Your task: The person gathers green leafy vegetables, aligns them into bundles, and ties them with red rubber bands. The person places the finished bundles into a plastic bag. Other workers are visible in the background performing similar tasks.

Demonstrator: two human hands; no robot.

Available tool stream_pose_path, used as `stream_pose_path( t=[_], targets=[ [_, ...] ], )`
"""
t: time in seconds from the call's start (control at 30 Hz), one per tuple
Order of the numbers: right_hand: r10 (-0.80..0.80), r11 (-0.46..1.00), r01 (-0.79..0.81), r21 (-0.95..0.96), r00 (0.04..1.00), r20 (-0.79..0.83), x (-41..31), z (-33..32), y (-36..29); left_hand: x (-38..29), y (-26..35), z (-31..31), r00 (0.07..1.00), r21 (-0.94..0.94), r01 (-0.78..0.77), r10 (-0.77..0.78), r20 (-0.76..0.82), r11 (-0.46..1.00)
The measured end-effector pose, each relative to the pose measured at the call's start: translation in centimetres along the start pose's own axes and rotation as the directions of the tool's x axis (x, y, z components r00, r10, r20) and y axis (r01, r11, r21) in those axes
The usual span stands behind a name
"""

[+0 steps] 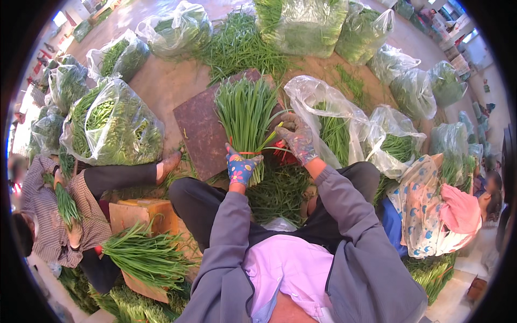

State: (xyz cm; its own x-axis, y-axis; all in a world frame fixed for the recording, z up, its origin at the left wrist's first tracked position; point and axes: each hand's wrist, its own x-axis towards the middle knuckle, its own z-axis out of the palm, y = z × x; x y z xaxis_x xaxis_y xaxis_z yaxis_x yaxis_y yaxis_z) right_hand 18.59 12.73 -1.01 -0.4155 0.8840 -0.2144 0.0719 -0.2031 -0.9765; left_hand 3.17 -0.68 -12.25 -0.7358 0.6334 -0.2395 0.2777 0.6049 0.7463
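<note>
My left hand point(241, 166), in a blue flowered glove, is closed around the lower stems of a bundle of green Chinese chives point(246, 117). A red band point(249, 153) circles the stems at the hand. The leaves lie over a dark brown board point(200, 131). My right hand point(297, 139), in a grey patterned glove, pinches a few yellow-green leaves point(275, 135) beside the bundle. Red bands point(284, 153) hang in a bunch just below the right hand. Loose leaves point(276, 194) lie between my legs.
An open plastic bag of chives point(333, 129) stands close on the right. A large filled bag point(115, 123) is at the left, with a loose heap point(242, 44) ahead. A person point(64, 202) sits at the left beside a wooden box point(141, 216); another point(436, 206) sits at the right.
</note>
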Motion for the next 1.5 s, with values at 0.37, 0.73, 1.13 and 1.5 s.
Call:
stream_pose_path(
  t=[0.37, 0.73, 1.13, 1.5],
  targets=[
    [0.155, 0.980, -0.145, 0.134, 0.985, -0.073, 5.7, -3.0, 5.0, 0.5, -0.4, -0.7, 0.999, -0.168, 0.038, -0.034, 0.027, 0.985],
    [-0.329, 0.898, 0.232, -0.374, 0.918, -0.221, 0.2, -1.6, 0.3, 1.2, -2.4, 0.4, 0.998, -0.143, -0.063, 0.062, -0.013, 0.988],
    [0.172, 0.921, -0.091, -0.378, 0.968, 0.184, 4.0, 4.7, 11.5, 2.5, -4.4, 1.6, 0.992, -0.290, -0.120, 0.122, -0.014, 0.949],
    [0.163, 0.962, -0.120, -0.243, 0.973, 0.165, 1.3, 3.0, 8.4, 2.5, -3.6, 1.8, 1.000, -0.270, -0.017, 0.020, 0.006, 0.963]
  ],
)
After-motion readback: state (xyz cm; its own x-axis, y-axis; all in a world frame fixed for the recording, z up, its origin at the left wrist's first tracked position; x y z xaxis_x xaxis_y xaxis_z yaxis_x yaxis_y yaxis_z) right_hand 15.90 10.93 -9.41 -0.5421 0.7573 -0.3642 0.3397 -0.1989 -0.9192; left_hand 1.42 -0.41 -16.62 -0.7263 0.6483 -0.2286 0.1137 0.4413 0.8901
